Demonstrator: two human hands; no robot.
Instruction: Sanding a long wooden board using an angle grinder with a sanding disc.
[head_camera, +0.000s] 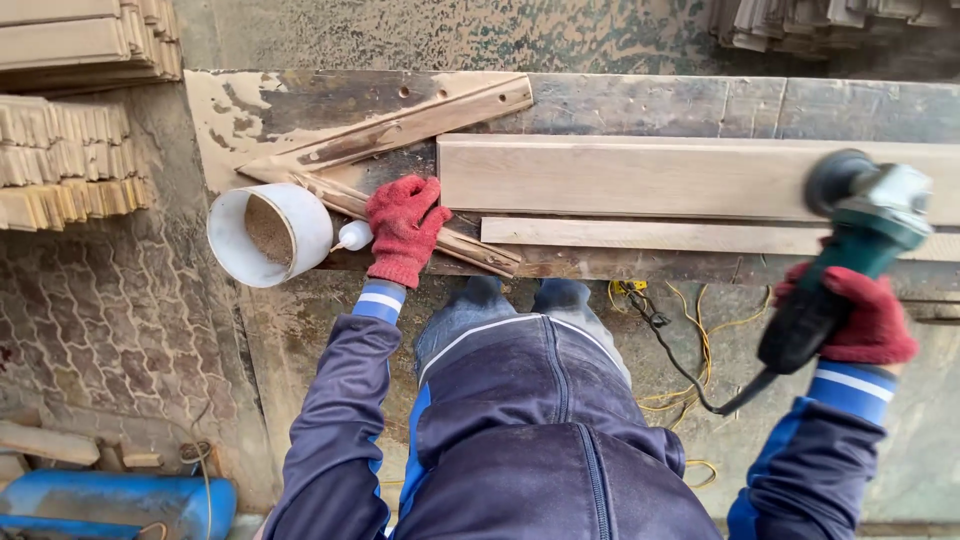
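View from above of a person working at a stained, paint-flecked wooden workbench (640, 100). The right hand (865, 318), in a red knitted glove, is clenching the dark handle of a green and grey angle grinder (860, 235), carrying it clear of the bench edge with the disc end pointing away from the body; its black cable (690, 380) is trailing down from below the grip, apparently so as to hang free of the wood. The left hand (405, 228), gloved alike, is lying flat and released on a narrow wooden strip (420, 232) of a triangular jig, seemingly steadying it. Just beyond those fingers a broad pale plank (690, 178) is lying lengthwise, a thinner pale batten (650, 236) beside it. Just left of the wrist a small white bottle (354, 235) and a white plastic tub of brown powder (268, 234) are sitting within reach. Stacked timber offcuts (65, 160) are standing over patterned paving (100, 310).
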